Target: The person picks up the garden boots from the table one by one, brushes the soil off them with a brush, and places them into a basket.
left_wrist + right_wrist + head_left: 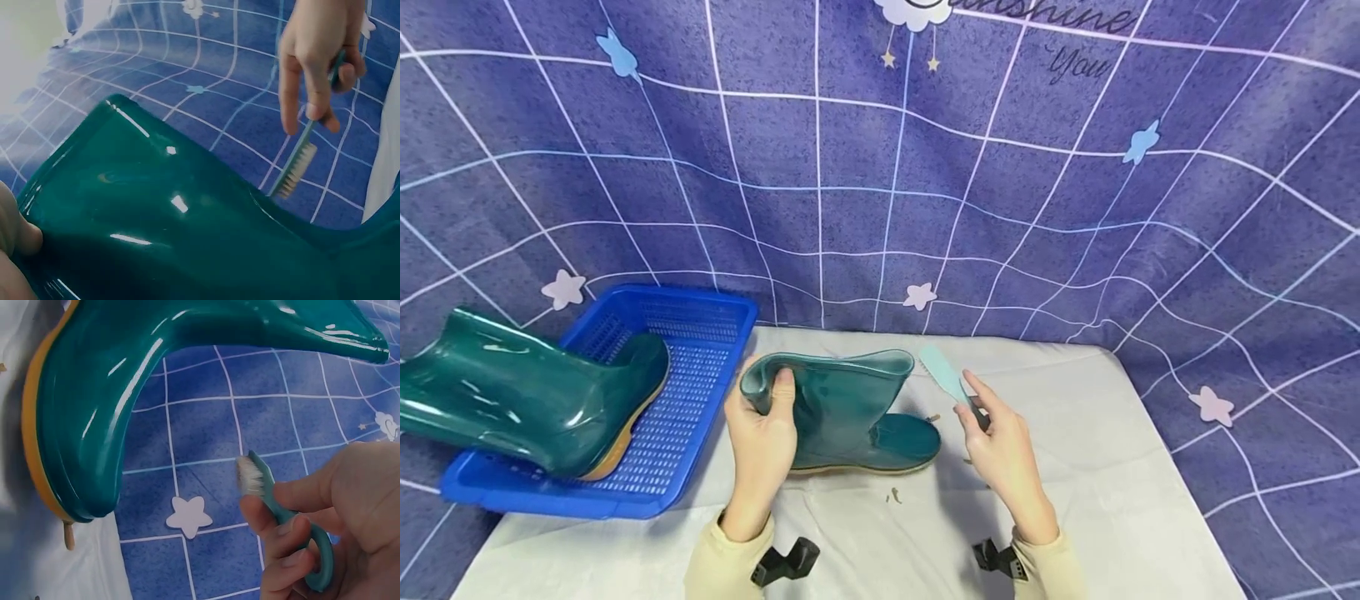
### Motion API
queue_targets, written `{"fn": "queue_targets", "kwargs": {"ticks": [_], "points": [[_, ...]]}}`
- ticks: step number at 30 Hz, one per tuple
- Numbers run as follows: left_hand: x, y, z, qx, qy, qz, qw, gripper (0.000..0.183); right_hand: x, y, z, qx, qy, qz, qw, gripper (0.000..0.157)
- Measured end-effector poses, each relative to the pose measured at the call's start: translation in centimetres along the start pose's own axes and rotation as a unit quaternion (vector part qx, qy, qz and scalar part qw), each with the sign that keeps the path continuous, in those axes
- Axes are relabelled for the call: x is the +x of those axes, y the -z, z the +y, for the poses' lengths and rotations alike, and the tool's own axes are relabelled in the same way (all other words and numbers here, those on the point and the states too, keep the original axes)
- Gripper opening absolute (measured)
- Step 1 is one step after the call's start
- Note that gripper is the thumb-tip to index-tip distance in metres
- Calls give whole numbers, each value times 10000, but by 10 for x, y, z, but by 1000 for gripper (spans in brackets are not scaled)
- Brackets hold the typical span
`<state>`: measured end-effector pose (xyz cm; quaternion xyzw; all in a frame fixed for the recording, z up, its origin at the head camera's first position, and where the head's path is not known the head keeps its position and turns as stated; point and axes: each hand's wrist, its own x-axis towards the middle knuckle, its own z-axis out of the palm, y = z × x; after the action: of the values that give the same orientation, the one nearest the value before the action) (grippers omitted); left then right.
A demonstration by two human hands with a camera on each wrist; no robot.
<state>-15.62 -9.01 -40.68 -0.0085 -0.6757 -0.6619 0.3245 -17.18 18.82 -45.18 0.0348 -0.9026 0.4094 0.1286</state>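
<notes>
A glossy green rubber boot (850, 412) with a tan sole stands on the white-covered table, toe pointing right. My left hand (762, 454) grips the boot's top rim at the left, its thumb inside the opening. To the right of the boot, my right hand (1003, 454) holds a small teal scrub brush (942, 375) by its handle. In the right wrist view, the brush's pale bristles (251, 477) face the boot, with a gap between them. The left wrist view shows the boot's shaft (169, 206) in front of the brush.
A blue plastic basket (700, 400) at the left holds a second green boot (542, 400), whose shaft juts over the rim. Small brown bits (895, 496) lie on the white cloth (1120, 500) near the standing boot. A blue gridded curtain (865, 208) hangs behind the table.
</notes>
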Motion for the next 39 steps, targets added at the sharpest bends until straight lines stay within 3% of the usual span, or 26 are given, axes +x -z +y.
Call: {"fn": "queue_targets", "kwargs": {"ticks": [6,10,12,17,19,22,25,29,32,35,37,39], "points": [[22,-2,3,-419,746,18,9963,13,2,-11,-14,-342,462,-145,9982,31],[33,-9,-9,-1223,1001,-105,9874,15,-2,-20,-21,-404,852,-325,9950,30],[39,-13,-19,-1621,870,-272,9826,20,-6,-23,-24,-419,1007,-439,9931,30],[57,-15,-44,-2373,456,-1232,9625,26,-18,-28,-28,-184,1145,-965,9886,30],[61,-15,-53,-2561,441,-1526,9535,25,-24,-29,-29,-74,1208,-1151,9860,30],[61,-16,-62,-2527,337,-1679,9523,25,-31,-30,-30,39,1363,-1334,9816,30],[57,-18,-69,-2468,159,-1551,9564,25,-37,-28,-32,178,1552,-1377,9781,30],[46,-20,-76,-1835,-88,-963,9783,28,-43,-23,-35,309,1641,-1225,9783,29],[30,-20,-76,-648,-110,-624,9959,43,-50,-18,-37,388,1566,-1138,9803,29],[9,-16,-70,405,-71,-648,9970,60,-54,-15,-38,507,1530,-1097,9808,29],[-7,-13,-62,552,-176,-734,9956,61,-55,-15,-38,636,1558,-1096,9796,29],[-24,-13,-52,355,-487,-818,9948,62,-55,-15,-39,739,1652,-1100,9773,29]]}}
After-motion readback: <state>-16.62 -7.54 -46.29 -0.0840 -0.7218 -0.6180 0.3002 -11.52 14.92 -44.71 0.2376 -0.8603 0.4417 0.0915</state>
